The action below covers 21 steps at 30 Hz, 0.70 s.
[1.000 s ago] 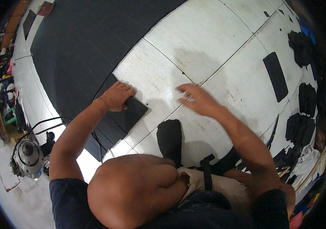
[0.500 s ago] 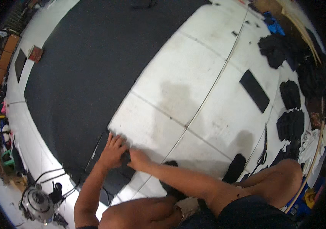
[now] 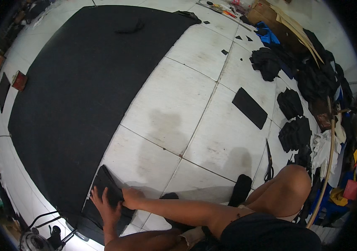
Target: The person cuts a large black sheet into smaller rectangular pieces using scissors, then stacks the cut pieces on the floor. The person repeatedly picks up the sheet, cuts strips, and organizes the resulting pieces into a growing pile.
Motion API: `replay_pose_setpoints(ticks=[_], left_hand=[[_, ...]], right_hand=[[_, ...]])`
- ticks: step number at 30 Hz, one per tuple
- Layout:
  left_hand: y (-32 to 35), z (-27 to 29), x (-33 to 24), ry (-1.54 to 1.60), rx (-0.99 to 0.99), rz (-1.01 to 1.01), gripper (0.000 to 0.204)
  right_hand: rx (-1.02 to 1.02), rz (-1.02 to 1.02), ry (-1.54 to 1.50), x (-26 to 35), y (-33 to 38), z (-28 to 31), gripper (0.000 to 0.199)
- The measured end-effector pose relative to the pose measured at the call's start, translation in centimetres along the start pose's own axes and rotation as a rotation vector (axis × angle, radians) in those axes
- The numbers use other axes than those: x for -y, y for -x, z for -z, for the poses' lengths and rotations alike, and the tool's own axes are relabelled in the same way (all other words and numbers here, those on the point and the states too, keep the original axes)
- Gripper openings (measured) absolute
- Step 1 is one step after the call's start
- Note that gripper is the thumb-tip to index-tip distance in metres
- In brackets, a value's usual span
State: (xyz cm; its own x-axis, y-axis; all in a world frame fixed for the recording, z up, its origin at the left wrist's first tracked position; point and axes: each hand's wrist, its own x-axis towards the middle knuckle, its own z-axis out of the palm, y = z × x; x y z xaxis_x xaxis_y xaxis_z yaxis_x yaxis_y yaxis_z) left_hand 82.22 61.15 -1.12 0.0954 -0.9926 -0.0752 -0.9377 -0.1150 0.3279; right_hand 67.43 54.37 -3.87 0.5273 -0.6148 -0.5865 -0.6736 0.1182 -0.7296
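Note:
A large black cloth [image 3: 74, 92] is spread over the white tiled floor on the left. At its near right corner lies a smaller folded piece of black fabric [image 3: 110, 184]. My left hand [image 3: 104, 206] rests on this piece with its fingers spread. Beside it, my right hand [image 3: 132, 198] is closed at the piece's right edge, apparently pinching the fabric; its fingertips are partly hidden.
A black rectangular panel [image 3: 249, 108] and scissors [image 3: 269, 161] lie to my right, near black fabric stacks [image 3: 295, 134]. A metal fan [image 3: 34, 240] stands at the lower left. A reddish block [image 3: 19, 80] sits at the cloth's left edge.
The view has shifted, so the floor and cloth appear farther left and lower. My left fingers have spread apart and moved back from the folded piece's far corner, which now shows uncovered.

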Motion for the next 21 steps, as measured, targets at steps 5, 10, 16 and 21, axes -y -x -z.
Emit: replay_pose_setpoints(ticks=[5,10,16,21], left_hand=[[3.2,-5.2,0.1,-0.019,-0.026,0.117,0.072],[3.8,-7.2,0.7,-0.070,-0.083,0.172,0.063],[3.9,-5.8,1.7,0.005,-0.088,0.218,0.061],[3.6,-5.3,1.6,0.016,-0.097,0.228,0.060]], right_hand=[[0.031,-0.031,-0.002,-2.4,-1.7,-0.1,0.057],[0.035,-0.021,-0.037,-3.1,-2.9,-1.1,0.067],[0.089,-0.003,-0.187,-1.5,-1.9,-0.6,0.063],[0.036,0.013,-0.180,-1.5,-2.1,-1.3,0.054]])
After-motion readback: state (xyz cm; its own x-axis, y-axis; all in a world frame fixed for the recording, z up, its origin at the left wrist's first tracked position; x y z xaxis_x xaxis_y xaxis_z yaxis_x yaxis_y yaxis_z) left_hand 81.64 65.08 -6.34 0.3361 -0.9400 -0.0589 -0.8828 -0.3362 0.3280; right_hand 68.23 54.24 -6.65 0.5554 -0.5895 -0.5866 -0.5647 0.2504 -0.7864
